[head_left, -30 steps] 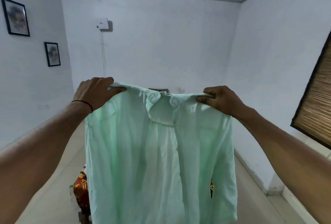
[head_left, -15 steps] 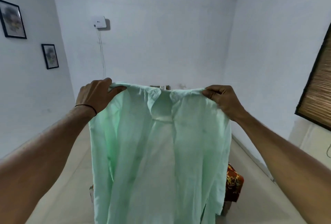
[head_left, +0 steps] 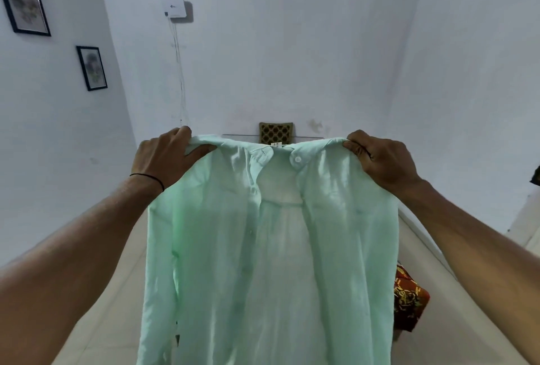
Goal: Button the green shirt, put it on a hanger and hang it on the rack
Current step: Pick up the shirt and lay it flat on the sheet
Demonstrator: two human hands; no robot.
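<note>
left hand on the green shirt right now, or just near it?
Touching. The head view shows the left hand pinching the green shirt at its shoulder edge, cloth bunched under thumb and fingers. The right hand grips the other shoulder likewise.

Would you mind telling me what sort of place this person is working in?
Probably a plain room in a home: bare white walls, two framed pictures on the left one, and patterned cloth low down behind the green shirt.
</note>
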